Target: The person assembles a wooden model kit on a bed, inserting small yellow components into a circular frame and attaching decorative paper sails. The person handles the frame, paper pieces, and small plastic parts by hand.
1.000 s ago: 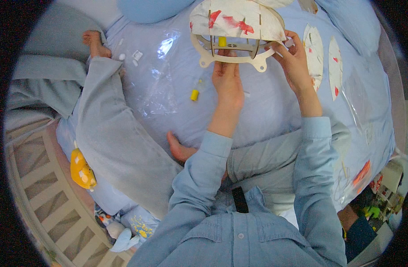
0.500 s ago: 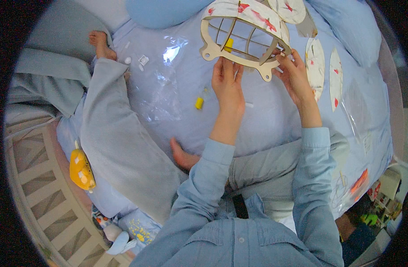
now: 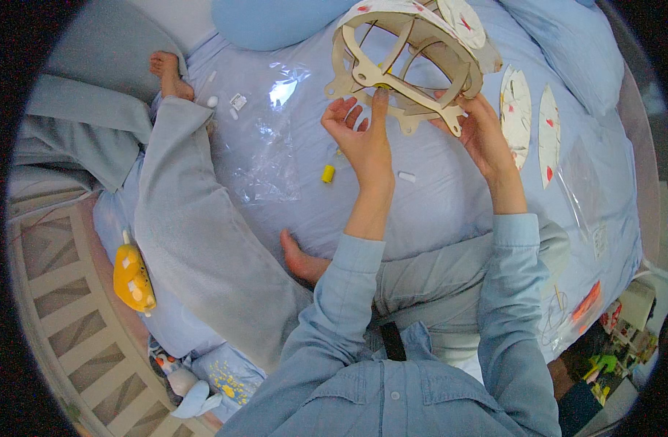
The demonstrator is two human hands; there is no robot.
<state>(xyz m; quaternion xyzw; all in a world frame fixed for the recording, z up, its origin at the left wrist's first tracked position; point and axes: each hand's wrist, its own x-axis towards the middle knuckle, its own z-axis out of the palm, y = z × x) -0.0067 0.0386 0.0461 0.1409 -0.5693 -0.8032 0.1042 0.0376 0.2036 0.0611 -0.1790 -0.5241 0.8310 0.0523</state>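
A lantern-like frame of thin pale wood [image 3: 410,91], with white red-patterned paper over its far side, is held up tilted over the bed. My right hand [image 3: 487,142] is closed round its right lower edge. At its front edge, my left hand [image 3: 363,138] has its thumb stretched up against the wood, near a small yellow piece [image 3: 382,85]. The other left fingers are loosely curled, apart from the thumb and off the frame. Below the left hand, a yellow cylinder [image 3: 328,173] lies on the sheet, and a small white stick [image 3: 406,176] is by its wrist.
Two white red-patterned paper panels [image 3: 548,138] lie to the right. Clear plastic wrapping [image 3: 272,160] and small white bits [image 3: 237,102] are on the left of the blue sheet [image 3: 232,146]. A yellow plush toy [image 3: 133,278] sits beside the slatted bed rail [image 3: 72,291].
The frame has tilted, so more of its underside and its second tabbed edge show. My left fingers have come off the edge and curled, with the thumb now up against it.
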